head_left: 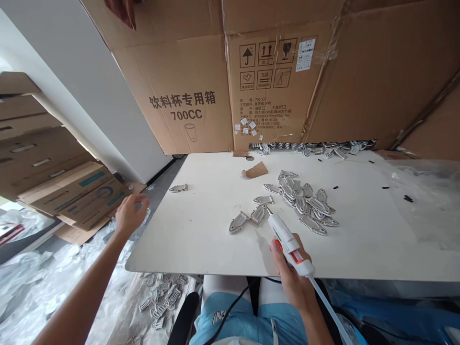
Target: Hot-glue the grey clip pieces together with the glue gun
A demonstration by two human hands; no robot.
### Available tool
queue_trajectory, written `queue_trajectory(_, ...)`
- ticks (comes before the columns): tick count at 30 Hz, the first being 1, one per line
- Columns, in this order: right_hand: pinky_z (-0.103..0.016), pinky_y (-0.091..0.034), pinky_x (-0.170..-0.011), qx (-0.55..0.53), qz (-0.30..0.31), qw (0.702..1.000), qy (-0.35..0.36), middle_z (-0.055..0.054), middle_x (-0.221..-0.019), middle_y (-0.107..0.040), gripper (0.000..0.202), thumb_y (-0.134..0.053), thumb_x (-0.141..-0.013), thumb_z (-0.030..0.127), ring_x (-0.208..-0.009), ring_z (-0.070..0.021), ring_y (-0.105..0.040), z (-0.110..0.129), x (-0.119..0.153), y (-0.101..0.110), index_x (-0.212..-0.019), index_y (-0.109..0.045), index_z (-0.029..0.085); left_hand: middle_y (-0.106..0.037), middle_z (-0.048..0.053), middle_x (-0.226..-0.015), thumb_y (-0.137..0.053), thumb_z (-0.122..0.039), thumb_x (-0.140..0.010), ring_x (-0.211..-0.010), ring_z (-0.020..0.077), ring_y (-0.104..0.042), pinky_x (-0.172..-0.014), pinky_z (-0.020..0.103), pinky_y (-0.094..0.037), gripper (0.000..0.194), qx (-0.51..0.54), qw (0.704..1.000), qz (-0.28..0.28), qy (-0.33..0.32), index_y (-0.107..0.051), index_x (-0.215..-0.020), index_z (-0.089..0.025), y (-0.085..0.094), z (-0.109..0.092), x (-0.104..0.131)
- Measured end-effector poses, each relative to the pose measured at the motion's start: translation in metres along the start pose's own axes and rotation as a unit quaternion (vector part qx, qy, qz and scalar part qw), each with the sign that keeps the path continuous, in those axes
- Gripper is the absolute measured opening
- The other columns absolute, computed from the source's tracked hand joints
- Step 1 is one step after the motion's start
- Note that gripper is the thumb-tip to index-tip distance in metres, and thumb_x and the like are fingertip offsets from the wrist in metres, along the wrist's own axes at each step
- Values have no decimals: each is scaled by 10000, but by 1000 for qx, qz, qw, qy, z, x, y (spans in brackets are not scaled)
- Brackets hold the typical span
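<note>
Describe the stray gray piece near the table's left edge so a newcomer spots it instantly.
From the cardboard box marked 700CC, drop to the white table and find its left edge. Near that edge lies a gray boat-shaped piece. It lies alone, apart from the similar pieces heaped toward the table's middle.

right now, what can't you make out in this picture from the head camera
All in the head view:
Right hand: partly hidden by the glue gun it holds.
Pale rod at the glue gun's rear: far end cut off by the bottom edge.
Grey pieces at the table's far side: partly hidden by the cardboard.
White label: print too small.
Dark red cloth: cut off by the top edge.
</note>
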State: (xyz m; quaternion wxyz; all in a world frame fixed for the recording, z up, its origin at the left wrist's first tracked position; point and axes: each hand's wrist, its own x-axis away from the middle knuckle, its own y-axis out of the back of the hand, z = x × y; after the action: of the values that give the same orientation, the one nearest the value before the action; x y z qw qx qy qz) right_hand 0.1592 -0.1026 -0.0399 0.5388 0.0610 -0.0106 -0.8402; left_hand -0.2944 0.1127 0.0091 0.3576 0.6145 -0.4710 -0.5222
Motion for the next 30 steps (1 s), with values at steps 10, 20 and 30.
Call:
queue_trajectory(10, -226, -377, -460, -113, -66, 991, -2, 48, -699, -552, 422, -707, -1011, 641, -488, -102, -414, -7, -7, -1, -1033, -610, 231, -542, 75, -1672, -378, -527, -1084, -1574, 350, -421, -1269, 591, -359, 546, 7, 983, 75, -168, -618, -1523, -308, -46, -90, -9)
queue_trajectory(20, -193, -337, -387, -178, -117, 977, -8, 25, -748, -631, 426, -758, -990, 613, -432, -63, -411, -9, -14, -6, -1060, -613, 219, -695, 281, -1367, -382, -693, -1028, -1356, 537, -573, -1093, 689, -451, 722, -90, 993, -26, 68, -697, -1316, -111, 2, -86, 43)
queue_trajectory(30, -183, -339, -429, -168, -115, 979, -18, 30, -778, -627, 420, -751, -995, 610, -461, -50, -391, -1, -9, -8, -1074, -621, 218, -776, 41, -1113, -679, -475, -966, -1005, 270, -744, -810, 394, -555, 303, 159, 963, 124, -178, -657, -1200, -284, -13, -251, 97)
